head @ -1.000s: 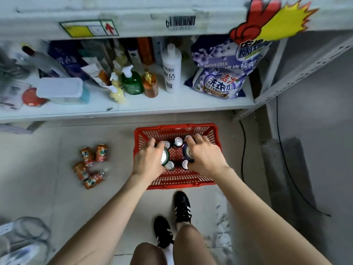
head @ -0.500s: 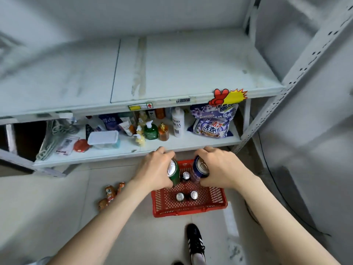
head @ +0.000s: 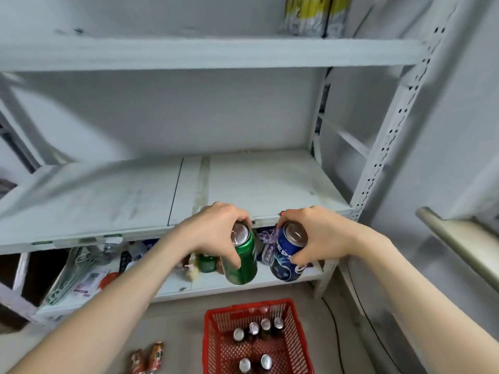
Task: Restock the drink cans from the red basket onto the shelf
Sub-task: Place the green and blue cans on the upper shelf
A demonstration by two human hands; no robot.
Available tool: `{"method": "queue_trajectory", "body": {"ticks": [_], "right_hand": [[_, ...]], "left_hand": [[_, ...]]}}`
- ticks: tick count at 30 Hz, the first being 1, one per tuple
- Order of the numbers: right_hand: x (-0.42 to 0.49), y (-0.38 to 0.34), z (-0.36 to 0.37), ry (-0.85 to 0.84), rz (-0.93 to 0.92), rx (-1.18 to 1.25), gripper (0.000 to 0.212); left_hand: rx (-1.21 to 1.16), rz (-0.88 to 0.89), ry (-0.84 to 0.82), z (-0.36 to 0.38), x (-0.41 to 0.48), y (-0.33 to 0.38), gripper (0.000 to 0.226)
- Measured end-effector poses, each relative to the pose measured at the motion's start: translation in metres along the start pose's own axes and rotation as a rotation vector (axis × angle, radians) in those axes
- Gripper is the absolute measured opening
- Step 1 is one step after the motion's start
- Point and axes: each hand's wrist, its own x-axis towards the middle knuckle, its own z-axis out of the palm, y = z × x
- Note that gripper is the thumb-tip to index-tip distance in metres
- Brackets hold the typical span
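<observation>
Green can point(head: 245, 261) in left hand point(head: 213, 230), blue can point(head: 283, 261) in right hand point(head: 321, 236)

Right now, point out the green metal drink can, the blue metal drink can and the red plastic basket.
green metal drink can point(head: 247, 265): head view, its side wall.
blue metal drink can point(head: 282, 261): head view, its printed side.
red plastic basket point(head: 213, 346): head view, its left mesh wall.

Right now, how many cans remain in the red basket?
6 in the red basket: four cans in a row across the middle, two nearer the person; others may be hidden.
</observation>
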Motion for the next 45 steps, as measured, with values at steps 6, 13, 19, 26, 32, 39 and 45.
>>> {"method": "queue_trajectory", "body": {"ticks": [6,13,19,26,32,39,45], "right_hand": [[-0.006,0.006,-0.093,0.047,-0.063,-0.025,0.059],[0.000,0.028,-0.198,0.095,-0.170,0.005,0.052],[0.007,0.039,-0.265,0.137,-0.248,0.079,0.048],[0.031,0.039,-0.323,0.195,-0.299,0.156,0.053],[0.050,0.034,-0.365,0.243,-0.318,0.164,0.063],[0.102,0.042,-0.409,0.270,-0.259,0.131,0.043],[0.173,0.058,-0.444,0.267,-0.236,0.079,0.031]], "left_hand": [[0.007,0.052,0.119,-0.087,0.011,0.030,0.067],[-0.102,0.060,0.201,-0.170,0.029,0.057,0.056],[-0.223,0.097,0.262,-0.233,0.041,0.068,0.059],[-0.253,0.138,0.247,-0.306,0.054,0.071,0.055],[-0.213,0.121,0.240,-0.349,0.080,0.069,0.058],[-0.170,0.023,0.282,-0.394,0.133,0.052,0.048],[-0.152,-0.113,0.325,-0.421,0.191,0.027,0.051]]}}
